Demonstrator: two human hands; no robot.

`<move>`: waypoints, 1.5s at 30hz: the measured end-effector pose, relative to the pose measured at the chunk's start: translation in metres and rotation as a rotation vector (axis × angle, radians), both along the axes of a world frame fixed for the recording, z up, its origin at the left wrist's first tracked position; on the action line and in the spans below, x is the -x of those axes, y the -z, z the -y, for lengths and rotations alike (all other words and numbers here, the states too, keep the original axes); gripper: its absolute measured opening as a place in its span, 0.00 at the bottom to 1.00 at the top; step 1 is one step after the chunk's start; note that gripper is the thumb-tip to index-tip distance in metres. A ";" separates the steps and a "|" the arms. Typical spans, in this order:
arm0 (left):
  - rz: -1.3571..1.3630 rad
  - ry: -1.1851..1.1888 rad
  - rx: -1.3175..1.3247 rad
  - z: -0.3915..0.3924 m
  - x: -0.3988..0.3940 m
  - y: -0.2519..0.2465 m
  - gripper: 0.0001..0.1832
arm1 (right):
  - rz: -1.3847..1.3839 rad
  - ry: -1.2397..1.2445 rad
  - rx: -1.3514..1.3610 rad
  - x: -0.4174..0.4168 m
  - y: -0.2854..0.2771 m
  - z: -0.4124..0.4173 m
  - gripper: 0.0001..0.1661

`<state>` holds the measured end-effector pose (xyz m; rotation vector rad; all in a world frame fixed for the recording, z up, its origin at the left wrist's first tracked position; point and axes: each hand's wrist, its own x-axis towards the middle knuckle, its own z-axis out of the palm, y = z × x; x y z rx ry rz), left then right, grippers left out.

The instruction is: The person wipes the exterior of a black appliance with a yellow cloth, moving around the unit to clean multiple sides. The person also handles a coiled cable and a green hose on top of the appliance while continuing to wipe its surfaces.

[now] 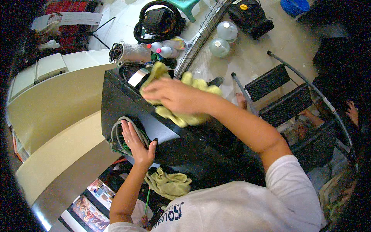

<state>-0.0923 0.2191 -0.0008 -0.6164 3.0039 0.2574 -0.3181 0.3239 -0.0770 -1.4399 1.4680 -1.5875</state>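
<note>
A yellow-green cloth [200,84] is bunched under and around my right hand [171,94], which grips it at the top edge of a black cabinet-like box [185,156]. Motion blurs that hand. My left hand [137,143] lies flat with fingers spread against a coiled grey cable [116,130] on the box's side, holding nothing that I can see. Below it, near my shirt, hangs a second yellow-green cloth [171,182]. A shiny metallic band [137,77] shows on the box's top, just left of the cloth in my right hand.
Bottles with red and pink caps [165,51] stand beyond the box, beside a wire rack [200,37]. Two large clear jugs [219,47] and a black vacuum cleaner [158,21] are farther off. A metal-framed chair [285,101] stands at right; another person's hand [352,113] shows there.
</note>
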 end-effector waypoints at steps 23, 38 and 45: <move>0.002 -0.049 0.014 -0.001 -0.008 -0.003 0.52 | -0.460 0.068 -0.191 0.006 -0.037 0.037 0.16; -0.014 -0.031 0.034 -0.002 -0.005 -0.003 0.52 | -0.096 0.087 -0.447 -0.021 -0.050 -0.084 0.12; -0.007 -0.035 0.040 -0.003 -0.005 -0.001 0.52 | 0.079 -0.054 -0.567 -0.030 -0.080 -0.182 0.11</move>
